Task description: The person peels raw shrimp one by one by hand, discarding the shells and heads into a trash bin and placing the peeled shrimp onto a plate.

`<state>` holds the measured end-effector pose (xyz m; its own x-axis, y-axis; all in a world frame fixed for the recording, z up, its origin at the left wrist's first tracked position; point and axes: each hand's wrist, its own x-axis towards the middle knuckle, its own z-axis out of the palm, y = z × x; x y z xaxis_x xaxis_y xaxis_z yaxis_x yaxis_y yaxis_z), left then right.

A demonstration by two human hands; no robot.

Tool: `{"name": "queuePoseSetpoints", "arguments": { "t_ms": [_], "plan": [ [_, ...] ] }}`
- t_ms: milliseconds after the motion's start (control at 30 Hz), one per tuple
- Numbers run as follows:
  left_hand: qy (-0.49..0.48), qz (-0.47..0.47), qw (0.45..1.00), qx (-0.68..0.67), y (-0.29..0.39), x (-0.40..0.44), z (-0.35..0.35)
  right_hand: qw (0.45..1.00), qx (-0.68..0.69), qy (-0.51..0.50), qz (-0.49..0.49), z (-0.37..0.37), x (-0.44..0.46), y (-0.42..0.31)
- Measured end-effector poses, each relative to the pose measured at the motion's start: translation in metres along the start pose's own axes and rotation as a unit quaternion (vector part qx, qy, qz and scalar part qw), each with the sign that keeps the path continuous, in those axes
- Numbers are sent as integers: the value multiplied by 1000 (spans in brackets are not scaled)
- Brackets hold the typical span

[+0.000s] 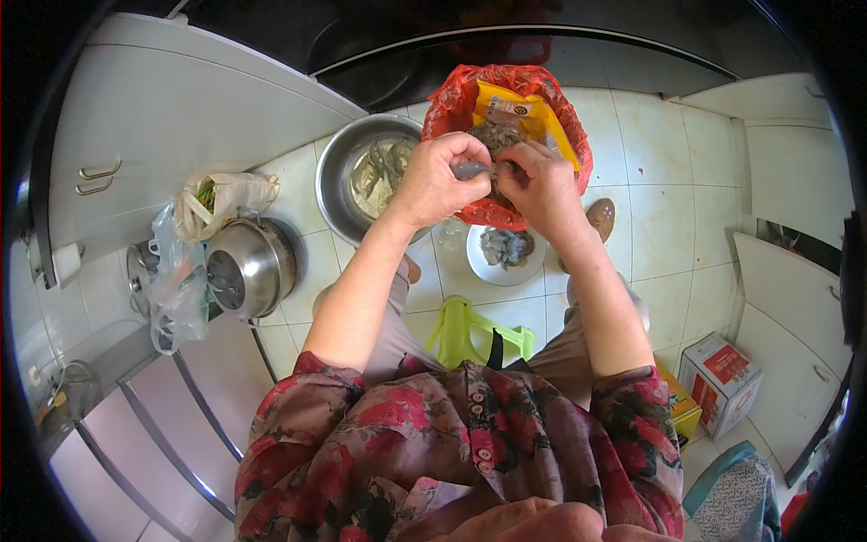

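Note:
A grey shrimp (470, 170) is pinched between the thumb and fingers of my left hand (438, 179). My right hand (544, 185) has its fingers closed at the shrimp's other end; exactly what they grip there is partly hidden. Both hands are over a bin lined with a red plastic bag (442, 99). Inside it lie a yellow packet (542, 122) and brownish shrimp shells (495, 135). To the left, a steel basin (332, 172) contains whole shrimp (384, 167). Below my hands, a white plate (483, 271) bears peeled shrimp (508, 247).
A green plastic stool (458, 325) is between my legs. On the left stand a steel pot (257, 266), a clear plastic bag (181, 289) and a cloth bag with greens (226, 203). A carton (718, 384) sits by the right cabinets (795, 334). The floor is tiled.

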<state>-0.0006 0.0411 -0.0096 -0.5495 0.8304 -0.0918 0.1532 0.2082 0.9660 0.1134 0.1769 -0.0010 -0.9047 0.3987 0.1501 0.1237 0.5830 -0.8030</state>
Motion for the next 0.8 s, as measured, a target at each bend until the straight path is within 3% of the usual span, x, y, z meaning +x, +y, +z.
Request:
{"name": "queuePoseSetpoints", "arguments": {
  "t_ms": [333,433,800],
  "plan": [
    [38,37,998,-23,-1,-1,-8,999,9,39,4,-5,2,20],
    [46,24,997,-54,0,-1,-17,991,77,29,102,-11,4,32],
    [64,54,995,-49,2,-1,-16,998,-40,-48,24,-9,-2,29]
  ]
}}
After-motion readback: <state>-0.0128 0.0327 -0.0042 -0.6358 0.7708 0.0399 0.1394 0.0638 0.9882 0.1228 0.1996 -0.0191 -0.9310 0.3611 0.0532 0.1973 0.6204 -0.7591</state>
